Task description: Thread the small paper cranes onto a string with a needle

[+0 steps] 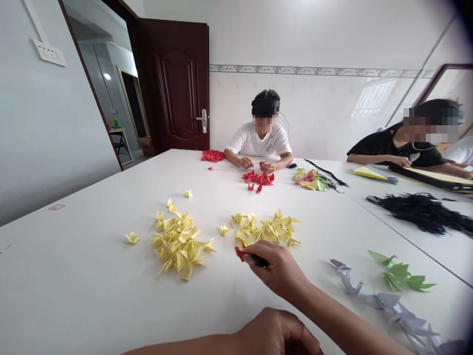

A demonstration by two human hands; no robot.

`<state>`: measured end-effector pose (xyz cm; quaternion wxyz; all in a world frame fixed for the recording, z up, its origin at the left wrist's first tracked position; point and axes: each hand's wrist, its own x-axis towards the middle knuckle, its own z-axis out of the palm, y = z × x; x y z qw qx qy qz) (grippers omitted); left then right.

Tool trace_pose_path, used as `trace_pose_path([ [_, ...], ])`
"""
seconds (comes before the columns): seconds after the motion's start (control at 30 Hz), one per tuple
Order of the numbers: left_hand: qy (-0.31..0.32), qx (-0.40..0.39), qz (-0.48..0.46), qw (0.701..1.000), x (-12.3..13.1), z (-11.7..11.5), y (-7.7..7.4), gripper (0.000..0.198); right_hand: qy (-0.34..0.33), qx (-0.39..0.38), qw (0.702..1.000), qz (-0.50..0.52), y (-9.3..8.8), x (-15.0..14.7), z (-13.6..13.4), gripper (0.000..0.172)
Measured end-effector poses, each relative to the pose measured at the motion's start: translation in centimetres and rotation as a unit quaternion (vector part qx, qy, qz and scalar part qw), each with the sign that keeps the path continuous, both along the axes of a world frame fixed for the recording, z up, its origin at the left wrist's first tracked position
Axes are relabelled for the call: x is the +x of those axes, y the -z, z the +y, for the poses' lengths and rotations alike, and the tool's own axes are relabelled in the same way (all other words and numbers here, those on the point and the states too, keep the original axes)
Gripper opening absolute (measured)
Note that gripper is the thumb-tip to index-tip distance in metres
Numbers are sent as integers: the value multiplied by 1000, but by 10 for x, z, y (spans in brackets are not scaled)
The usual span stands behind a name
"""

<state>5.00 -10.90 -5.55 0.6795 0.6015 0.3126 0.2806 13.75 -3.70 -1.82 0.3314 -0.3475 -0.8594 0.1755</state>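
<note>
My right hand is closed in a pinch, with a small red folded paper piece sticking out past the fingertips. Something black also shows inside this grip; its kind is unclear. Just beyond the fingers lies a pile of yellow paper cranes. A larger yellow crane pile spreads to the left. At the bottom edge my left hand rests low with curled fingers, partly cut off, and what they hold, if anything, is hidden.
Grey-violet cranes and green cranes lie at the right, below a black string bundle. Across the white table, a person handles red cranes. Another person sits at the far right.
</note>
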Motion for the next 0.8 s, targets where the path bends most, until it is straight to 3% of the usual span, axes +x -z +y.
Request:
trace_pose_path([
  [0.1, -161, -81, -34, 983, 1, 9, -7, 42, 93, 4, 986, 138, 0, 27, -2, 11],
  [0.2, -306, -64, -112, 943, -4, 21, -13, 42, 114, 11, 975, 189, 8, 41, -5, 9],
  [0.3, -318, -19, -130, 939, -11, 31, -17, 42, 65, 4, 977, 204, 20, 44, -8, 11],
  [0.47, -337, 19, -72, 938, -17, 38, -14, 35, 1, -20, 980, 196, 31, 43, -12, 18],
  [0.8, -401, 69, -32, 913, -21, 49, -15, 22, 59, -110, 980, 155, 24, 51, -22, 20],
])
